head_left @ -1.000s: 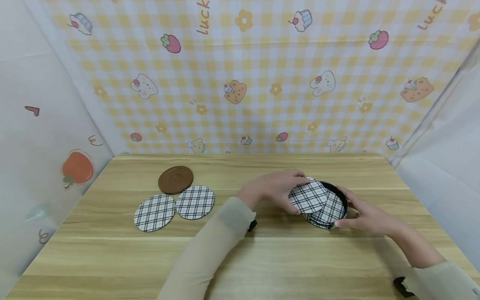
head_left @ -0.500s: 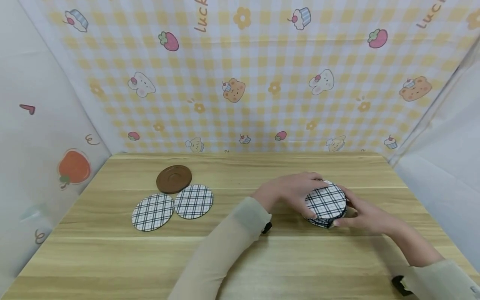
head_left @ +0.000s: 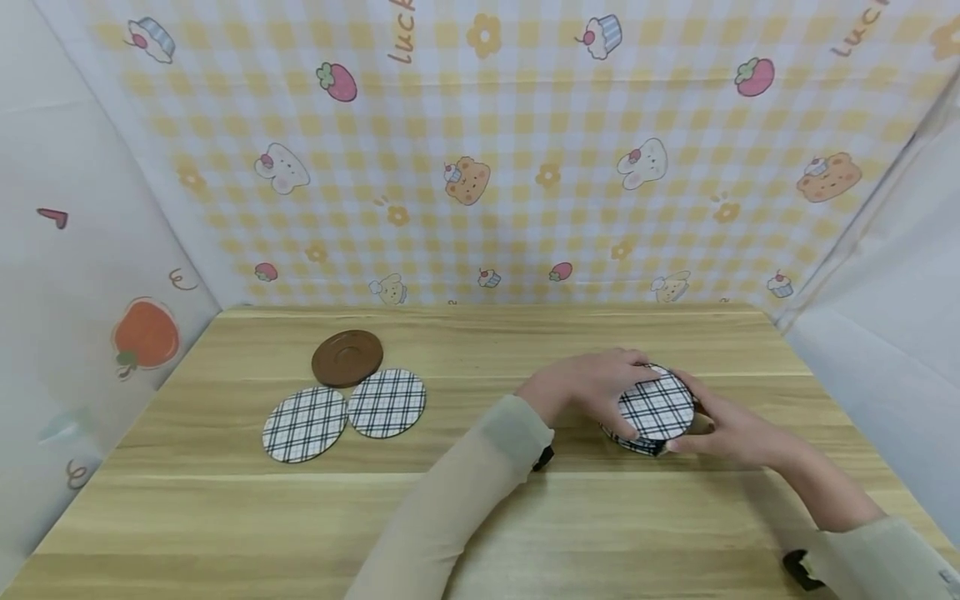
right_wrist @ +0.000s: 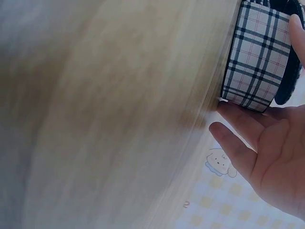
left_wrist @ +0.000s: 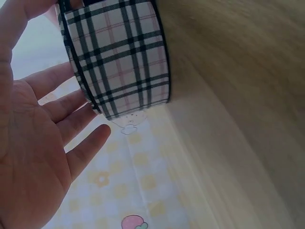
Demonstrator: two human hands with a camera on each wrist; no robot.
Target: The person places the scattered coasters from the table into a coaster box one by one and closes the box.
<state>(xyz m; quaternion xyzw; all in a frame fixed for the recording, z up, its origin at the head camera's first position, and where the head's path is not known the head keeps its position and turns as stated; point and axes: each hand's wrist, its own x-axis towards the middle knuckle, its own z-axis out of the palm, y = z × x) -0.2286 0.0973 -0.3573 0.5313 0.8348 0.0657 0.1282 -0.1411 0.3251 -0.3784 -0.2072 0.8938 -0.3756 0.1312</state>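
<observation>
A round plaid coaster [head_left: 656,406] sits over the mouth of a short, round plaid coaster holder [left_wrist: 119,62] at the right of the table. My left hand [head_left: 600,387] holds this coaster at its left edge, thumb in front and fingers behind. In the right wrist view, the coaster's black underside [right_wrist: 286,86] stands slightly off the holder's rim on one side. My right hand [head_left: 738,429] grips the holder from the right, thumb on the near side. Whatever lies inside the holder is covered by the coaster.
On the left of the wooden table [head_left: 480,517] lie a brown round coaster [head_left: 347,358] and two plaid coasters, one nearer the front [head_left: 305,425] and one to its right [head_left: 387,403]. A yellow checked cloth [head_left: 480,108] hangs behind the table.
My left hand has moved right with the plaid coaster, from the holder's left side to over its top. My right hand has kept its grip on the holder.
</observation>
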